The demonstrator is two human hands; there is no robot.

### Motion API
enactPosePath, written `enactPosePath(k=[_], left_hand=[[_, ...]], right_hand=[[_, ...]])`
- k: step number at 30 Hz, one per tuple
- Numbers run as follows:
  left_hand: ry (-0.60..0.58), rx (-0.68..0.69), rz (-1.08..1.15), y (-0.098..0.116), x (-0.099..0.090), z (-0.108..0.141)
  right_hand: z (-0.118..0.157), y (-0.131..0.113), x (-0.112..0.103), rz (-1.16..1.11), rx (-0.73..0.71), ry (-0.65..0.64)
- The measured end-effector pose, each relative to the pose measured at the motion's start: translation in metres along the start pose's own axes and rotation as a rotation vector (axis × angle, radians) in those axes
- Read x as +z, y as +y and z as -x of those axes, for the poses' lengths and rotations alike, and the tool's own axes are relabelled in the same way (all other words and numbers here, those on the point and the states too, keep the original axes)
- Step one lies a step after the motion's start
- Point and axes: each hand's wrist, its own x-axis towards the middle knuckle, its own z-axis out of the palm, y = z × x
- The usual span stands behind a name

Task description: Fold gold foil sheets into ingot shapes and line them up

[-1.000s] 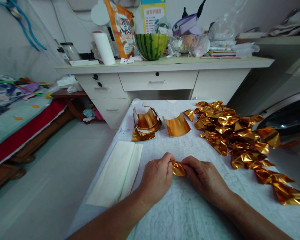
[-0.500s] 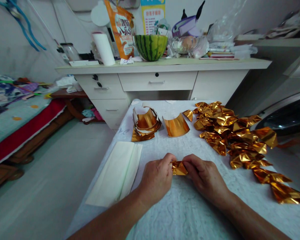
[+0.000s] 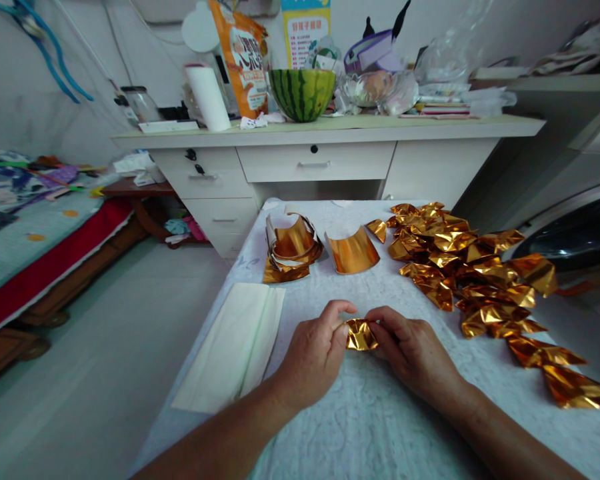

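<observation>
Over at the pale-blue cloth-covered table (image 3: 330, 433), someone's left hand (image 3: 314, 357) and right hand (image 3: 416, 352) are pinching opposite ends of a small, crinkly gold-foil piece (image 3: 362, 336).

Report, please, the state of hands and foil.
Left hand touching gold foil, index finger raised. Right hand pinching foil's right end. Foil pile rightward, not obstructing.

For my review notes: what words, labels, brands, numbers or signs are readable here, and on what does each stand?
Yellow-edged poster: the red heading begins "好孩子"; its last characters are unclear, and the lines below are too small to read.
Orange bag: large characters on a pale patch, too blurred to read surely.
Gold foil piece: no lettering visible.
White paper: no lettering visible.
</observation>
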Motion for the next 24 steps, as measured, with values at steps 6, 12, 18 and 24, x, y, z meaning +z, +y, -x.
enactPosePath(k=[6,12,18,24], left_hand=[[-0.023,-0.009,0.030,-0.0035,0.0030,-0.0003],[-0.032,-0.023,0.099,-0.0022,0.0018,-0.0031],[0.020,-0.075,-0.035,-0.0006,-0.0011,-0.0050],[-0.008,-0.061,-0.054,-0.0007,0.0007,-0.0049]], right_hand=[[0.0009,0.0010,-0.0003,-0.008,-0.024,-0.017],[-0.0002,0.0022,0.0006,0.020,-0.030,0.040],[0.0003,-0.0012,-0.0023,-0.004,-0.056,0.038],[-0.0004,-0.0019,-0.0014,-0.015,-0.023,0.021]])
